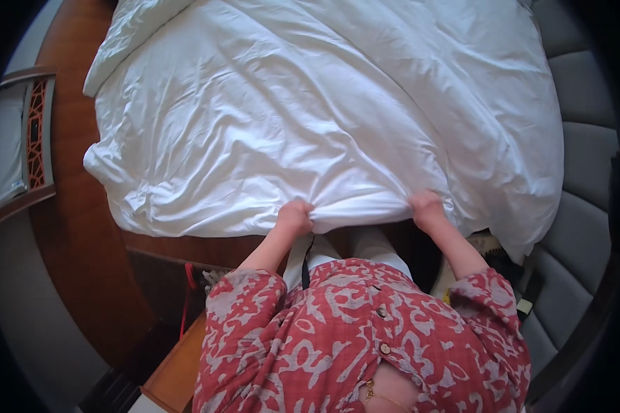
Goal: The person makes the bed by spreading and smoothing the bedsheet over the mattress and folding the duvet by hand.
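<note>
A large white duvet [269, 117] lies over the bed, full of creases that fan out from my hands. My left hand [295, 218] is closed on its near edge, left of my body's middle. Farther right, my right hand [427, 209] grips the same edge in a fist. Between the two fists the cloth is drawn into a taut fold. Both sets of fingertips are hidden in the fabric.
Grey padded headboard panels [585, 158] line the right side. On the left are a brown wooden surface [69, 206] and a mirror with a lattice frame [36, 134]. A wooden drawer or cabinet top [176, 368] and a red cord [187, 296] are at lower left.
</note>
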### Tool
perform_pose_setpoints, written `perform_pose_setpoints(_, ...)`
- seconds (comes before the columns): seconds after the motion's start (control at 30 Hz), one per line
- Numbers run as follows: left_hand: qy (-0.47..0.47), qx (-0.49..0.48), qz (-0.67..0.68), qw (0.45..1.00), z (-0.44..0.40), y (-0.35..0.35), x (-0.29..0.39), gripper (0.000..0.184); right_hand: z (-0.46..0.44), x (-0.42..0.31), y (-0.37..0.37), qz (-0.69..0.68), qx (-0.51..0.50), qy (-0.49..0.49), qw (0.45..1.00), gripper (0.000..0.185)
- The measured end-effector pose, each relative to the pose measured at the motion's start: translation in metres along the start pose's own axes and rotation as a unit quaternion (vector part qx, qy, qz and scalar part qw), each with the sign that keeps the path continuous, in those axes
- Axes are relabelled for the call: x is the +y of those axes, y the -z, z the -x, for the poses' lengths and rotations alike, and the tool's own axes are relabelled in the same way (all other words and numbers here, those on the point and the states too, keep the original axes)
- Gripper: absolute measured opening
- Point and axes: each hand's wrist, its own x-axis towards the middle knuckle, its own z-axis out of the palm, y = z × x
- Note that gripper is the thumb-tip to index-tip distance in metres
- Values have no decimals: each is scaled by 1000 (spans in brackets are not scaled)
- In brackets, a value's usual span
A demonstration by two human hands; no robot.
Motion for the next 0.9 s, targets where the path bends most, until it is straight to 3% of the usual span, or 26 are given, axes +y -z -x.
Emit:
perform_pose_setpoints(0.07, 6, -69, -19, 997, 25, 22, -2, 24, 16, -18, 26, -42, -121, -2, 992, 7)
perform_pose_setpoints(0.1, 26, -123, 1, 992, 33, 27, -8, 30, 19, -25, 25, -66, -110, -3, 992, 6)
perform_pose_setpoints(0.2, -53, 41, 89, 994, 59, -18, -30, 40, 25, -36, 5, -90, -78, 4, 993, 7)
perform_pose_setpoints(0.27, -69, 41, -17, 997, 66, -45, -17, 47, 16, -23, -32, -36, -49, 27, 998, 10)
perform_pose_setpoints(0.33, -3, 50, 60, 997, 73, -65, -1, 52, 9, -28, -31, -12, -99, 9, 995, 12)
perform_pose_setpoints(0.4, 88, 19, 256, 962, 72, -85, 9, 46, 5, -37, -18, -31, -152, -36, 987, 13)
perform_pose_setpoints(0.5, 75, -74, 378, 920, 85, -56, 5, 41, 8, -46, 2, -86, -205, -106, 969, 14)
perform_pose_setpoints(0.6, 138, -18, 342, 929, 100, -55, -38, 36, 15, -49, 0, -65, -177, -132, 973, 14)
perform_pose_setpoints(0.7, 218, 98, 355, 904, 130, -62, -105, 36, 21, -69, -19, -26, -149, -187, 971, 16)
perform_pose_setpoints(0.77, 262, 126, 396, 871, 157, -78, -153, 34, 19, -90, -25, -11, -141, -225, 964, 18)
perform_pose_setpoints(0.9, 343, 137, 414, 832, 247, -77, -233, 35, 12, -169, -45, -48, -220, -177, 958, 24)
